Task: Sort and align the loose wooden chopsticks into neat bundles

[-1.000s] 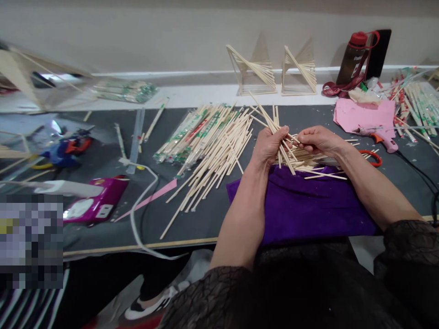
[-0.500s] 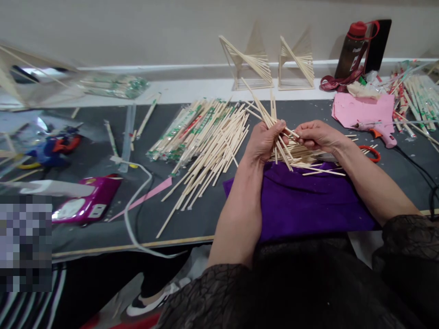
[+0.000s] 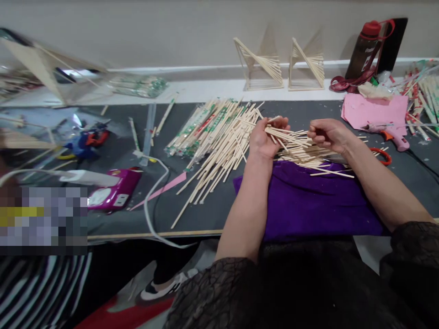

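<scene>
Left hand point(image 3: 262, 140) cupped open, sticks point(image 3: 281, 133) across my palm, by the pile point(image 3: 302, 156) beyond the cloth point(image 3: 318, 203). Right hand point(image 3: 328, 134) loosely curled nearby; I can't tell if it holds anything.

We face a plain, dimly lit greyish wall point(image 3: 192, 32) with a white ledge point(image 3: 212, 90) along its foot; before us stretches a dark grey table point(image 3: 209, 212) with a pale yellowish front edge point(image 3: 206, 232).

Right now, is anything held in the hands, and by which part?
Sticks lie loosely in the half-open left hand, their ends at its palm. For the curled right hand, I cannot tell.
</scene>
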Motion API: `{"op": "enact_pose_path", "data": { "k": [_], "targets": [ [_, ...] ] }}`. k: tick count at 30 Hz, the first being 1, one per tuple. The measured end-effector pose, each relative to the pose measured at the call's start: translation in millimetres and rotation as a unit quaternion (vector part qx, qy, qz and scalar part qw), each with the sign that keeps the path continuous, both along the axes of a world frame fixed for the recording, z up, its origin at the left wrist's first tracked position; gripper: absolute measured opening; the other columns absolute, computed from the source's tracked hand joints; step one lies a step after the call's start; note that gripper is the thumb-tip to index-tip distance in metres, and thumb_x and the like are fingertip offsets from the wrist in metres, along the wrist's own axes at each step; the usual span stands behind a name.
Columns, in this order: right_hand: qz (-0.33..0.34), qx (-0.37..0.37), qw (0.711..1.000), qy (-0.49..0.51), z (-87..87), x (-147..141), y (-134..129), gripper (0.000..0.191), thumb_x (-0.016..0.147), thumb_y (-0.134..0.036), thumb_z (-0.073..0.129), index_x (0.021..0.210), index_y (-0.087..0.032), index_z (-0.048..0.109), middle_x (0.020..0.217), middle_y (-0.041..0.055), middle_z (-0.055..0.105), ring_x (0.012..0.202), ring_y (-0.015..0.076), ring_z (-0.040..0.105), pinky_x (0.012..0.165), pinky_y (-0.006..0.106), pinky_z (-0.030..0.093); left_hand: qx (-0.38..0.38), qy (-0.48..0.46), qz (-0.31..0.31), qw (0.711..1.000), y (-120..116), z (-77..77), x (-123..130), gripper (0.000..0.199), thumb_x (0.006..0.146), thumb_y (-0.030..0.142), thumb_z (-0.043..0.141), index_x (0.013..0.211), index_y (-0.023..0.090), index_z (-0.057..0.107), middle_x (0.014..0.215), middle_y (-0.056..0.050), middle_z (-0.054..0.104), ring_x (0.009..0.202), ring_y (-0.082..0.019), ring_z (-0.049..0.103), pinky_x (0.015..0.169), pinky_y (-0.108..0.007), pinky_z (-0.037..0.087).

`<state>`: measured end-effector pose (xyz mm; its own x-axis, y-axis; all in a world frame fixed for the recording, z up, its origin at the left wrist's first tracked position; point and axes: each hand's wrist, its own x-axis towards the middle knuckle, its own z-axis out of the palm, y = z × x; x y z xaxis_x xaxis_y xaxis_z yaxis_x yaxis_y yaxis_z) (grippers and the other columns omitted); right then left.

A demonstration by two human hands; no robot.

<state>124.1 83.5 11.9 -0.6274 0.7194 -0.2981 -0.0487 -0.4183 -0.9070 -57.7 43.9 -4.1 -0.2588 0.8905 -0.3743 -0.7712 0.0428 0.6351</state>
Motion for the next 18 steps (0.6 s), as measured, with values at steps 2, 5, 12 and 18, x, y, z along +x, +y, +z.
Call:
{"op": "enact_pose_path", "data": {
  "k": [2, 5, 12, 18],
  "targets": [
    [-0.014, 0.002, 1.000, -0.017, -1.4, -2, -1, 0.009, 0.073, -0.012, 0.056, 0.066, -0.014, 0.051, 0.059, 0.0003, 0.051, 0.042, 0.0040, 0.038, 0.031, 0.015, 0.019, -0.007, -0.031, 0.014, 0.999, 1, 1.3, -1, 0.023, 0.090, 0.014, 0.040, 0.077, 0.016, 0.059, 0.061, -0.002, 0.066, 0.082, -0.015, 0.070, 0.085, -0.034, 0.054],
    [-0.028, 0.003, 0.999, -0.032, -4.6, -4, -1, 0.006, 0.070, -0.008, 0.055, 0.066, -0.013, 0.054, 0.061, 0.0029, 0.056, 0.045, 0.0058, 0.044, 0.032, 0.016, 0.024, -0.008, -0.056, 0.055, 0.997, 3, 0.8, -3, 0.023, 0.091, 0.010, 0.038, 0.077, 0.016, 0.056, 0.060, -0.002, 0.065, 0.088, -0.014, 0.070, 0.090, -0.032, 0.052],
    [-0.030, 0.037, 0.998, -0.045, -12.5, -1, 2, 0.016, 0.064, -0.001, 0.054, 0.073, -0.012, 0.061, 0.060, 0.0007, 0.056, 0.046, 0.0052, 0.045, 0.034, 0.014, 0.026, 0.016, -0.061, 0.114, 0.991, 4, -0.6, -7, 0.024, 0.087, 0.002, 0.038, 0.075, 0.018, 0.051, 0.060, 0.000, 0.062, 0.089, -0.012, 0.068, 0.090, -0.030, 0.052],
    [0.041, 0.083, 0.990, -0.106, -6.6, -2, -8, 0.010, 0.073, -0.020, 0.066, 0.069, -0.011, 0.064, 0.047, -0.0029, 0.046, 0.041, 0.0048, 0.035, 0.034, 0.016, 0.023, 0.015, -0.013, 0.135, 0.991, 2, 5.0, -2, 0.022, 0.089, 0.005, 0.039, 0.076, 0.018, 0.050, 0.070, -0.001, 0.066, 0.090, -0.011, 0.068, 0.086, -0.027, 0.053]
  ]
}}
